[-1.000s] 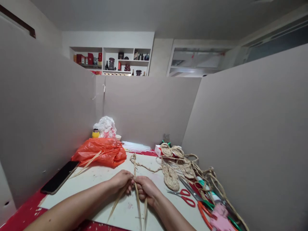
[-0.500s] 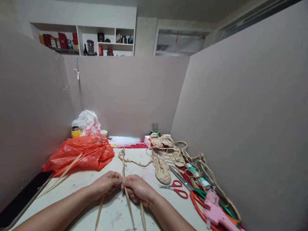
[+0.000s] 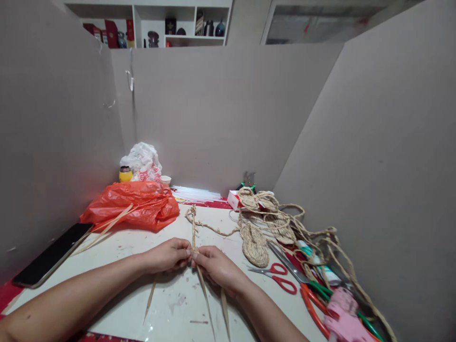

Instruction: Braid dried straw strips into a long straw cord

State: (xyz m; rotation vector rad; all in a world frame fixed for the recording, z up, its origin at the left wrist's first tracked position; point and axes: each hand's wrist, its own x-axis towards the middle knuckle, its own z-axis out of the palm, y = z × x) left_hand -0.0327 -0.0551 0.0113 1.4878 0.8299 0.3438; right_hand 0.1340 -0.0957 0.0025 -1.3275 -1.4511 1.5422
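Both hands work at one spot. The left hand (image 3: 169,255) and right hand (image 3: 213,268) have thumb and fingertips pinched shut on the near end of a pale braided straw cord (image 3: 194,223), with the two hands touching.

The cord lies flat on the scuffed white table top (image 3: 171,311) and runs straight away from the body. A thinner branch curls off to its right near the far end.

Three flat pale straw strips (image 3: 204,289) fan out from the pinch toward the body.

Judgement: the pinch sits just where the plait turns into loose strips, which would keep the plaited part from slackening. The strips lie spread apart, so each can be told from the others.

Left of the cord:
- A crumpled orange plastic bag (image 3: 135,204) has more strips poking out of it toward the left hand.
- Farther left, a black phone (image 3: 50,256) lies flat at the table's edge, probably set clear of the straw.

Right of the cord:
- A woven oval straw sole (image 3: 253,244) lies nearest.
- A tangle of straw rope (image 3: 281,221) lies behind the sole.
- Red-handled scissors (image 3: 280,278) lie near the right hand, likely kept on that hand's side.
- Farthest right is a pink glue gun (image 3: 344,320).

Beyond the cord's far end are clear glue sticks (image 3: 195,194).
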